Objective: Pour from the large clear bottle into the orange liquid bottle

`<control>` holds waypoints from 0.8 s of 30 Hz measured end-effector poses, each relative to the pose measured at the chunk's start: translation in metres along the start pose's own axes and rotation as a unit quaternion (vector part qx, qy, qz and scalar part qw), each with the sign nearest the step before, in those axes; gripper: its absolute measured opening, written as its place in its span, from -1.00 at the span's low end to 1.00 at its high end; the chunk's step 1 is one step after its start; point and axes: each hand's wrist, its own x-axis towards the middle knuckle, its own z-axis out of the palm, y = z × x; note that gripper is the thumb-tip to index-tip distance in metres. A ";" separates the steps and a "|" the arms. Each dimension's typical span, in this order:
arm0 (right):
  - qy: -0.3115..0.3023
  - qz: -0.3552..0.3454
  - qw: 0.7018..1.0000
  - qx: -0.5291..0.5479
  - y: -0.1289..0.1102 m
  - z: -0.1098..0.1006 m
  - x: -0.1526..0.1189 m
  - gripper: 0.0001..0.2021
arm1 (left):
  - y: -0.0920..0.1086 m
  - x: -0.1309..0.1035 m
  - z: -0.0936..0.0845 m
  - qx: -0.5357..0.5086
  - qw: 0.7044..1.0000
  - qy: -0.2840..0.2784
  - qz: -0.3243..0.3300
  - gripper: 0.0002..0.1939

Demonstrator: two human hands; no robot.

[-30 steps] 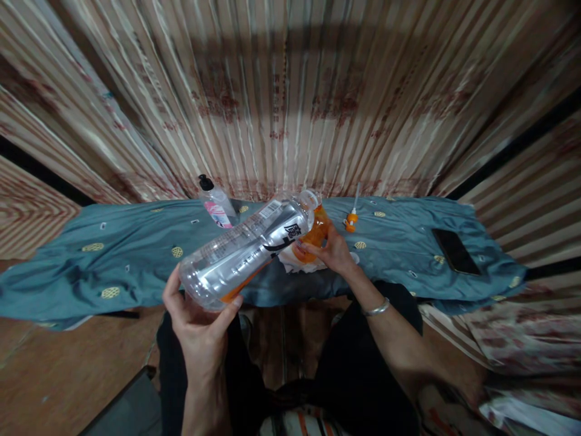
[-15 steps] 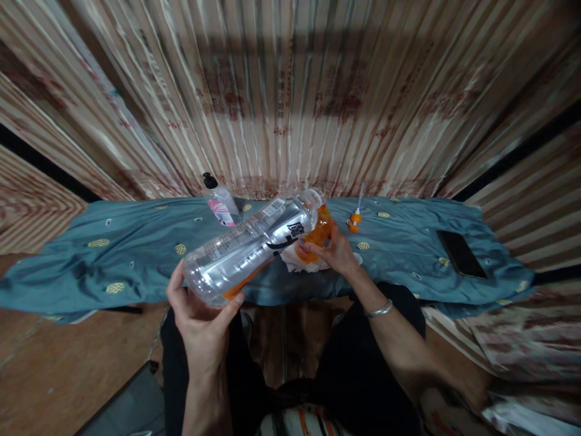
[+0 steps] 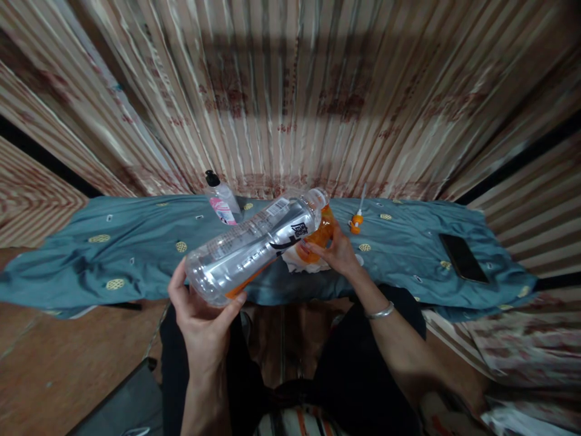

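Note:
My left hand (image 3: 204,315) is wrapped round the base of a large clear plastic bottle (image 3: 254,248) with a silver label. The bottle is tilted, its open neck up and to the right, over an orange bottle (image 3: 321,233). My right hand (image 3: 338,251) grips that orange bottle from the right side. The clear bottle's neck hides the orange bottle's top, so whether the two mouths touch I cannot tell. Crumpled white tissue (image 3: 299,264) lies under the orange bottle. Beyond my right hand, an orange pump head (image 3: 356,223) with a pale tube rests on the cloth.
A clear bottle with a black cap and pink label (image 3: 223,206) stands at the back left. A dark phone (image 3: 463,257) lies at the right. Teal cloth (image 3: 149,260) covers the narrow table, and a striped curtain (image 3: 281,91) hangs right behind it.
Both hands keep their grips and the bottles stay in nearly the same pose. The whole view has shifted only slightly.

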 end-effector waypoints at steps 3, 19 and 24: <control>-0.002 0.003 1.000 0.004 0.000 -0.001 0.000 -0.22 | 0.001 0.000 0.000 0.005 1.000 0.001 0.004 -0.05; -0.004 0.018 1.000 -0.008 -0.001 -0.002 0.000 -0.17 | -0.001 -0.002 -0.004 -0.007 1.000 -0.019 0.020 -0.06; 0.000 0.020 1.000 -0.014 -0.001 -0.001 0.000 -0.15 | -0.002 -0.002 -0.004 -0.011 0.999 -0.018 0.027 -0.06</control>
